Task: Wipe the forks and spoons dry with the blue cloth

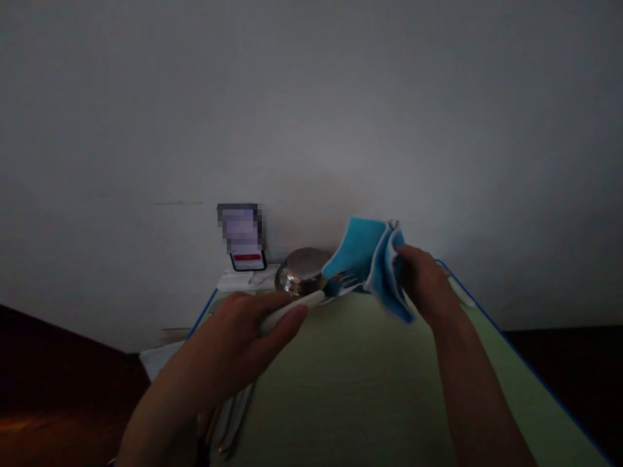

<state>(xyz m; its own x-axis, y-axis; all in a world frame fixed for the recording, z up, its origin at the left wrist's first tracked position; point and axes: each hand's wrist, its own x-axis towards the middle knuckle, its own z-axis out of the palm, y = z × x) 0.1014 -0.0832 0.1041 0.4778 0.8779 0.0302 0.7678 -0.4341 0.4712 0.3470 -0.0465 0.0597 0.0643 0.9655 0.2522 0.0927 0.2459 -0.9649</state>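
Observation:
My left hand [257, 327] is closed around the pale handle of a fork [294, 308], whose metal tines point to the right. Bunched in my right hand [426, 279] is a blue cloth [365, 243] with a whitish edge, folded and hanging down. The cloth's lower left part lies right at the fork's tines; whether they touch is hard to tell. Behind the fork, a shiny metal bowl [304, 266] rests upside down near the wall, partly covered by the cloth.
A phone [248, 259], its screen partly blurred, stands against the wall [311, 97] at the back left. Several utensils [236, 415] lie along the near left of the green table [350, 389], partly under my left forearm. The table has a blue edge [525, 366].

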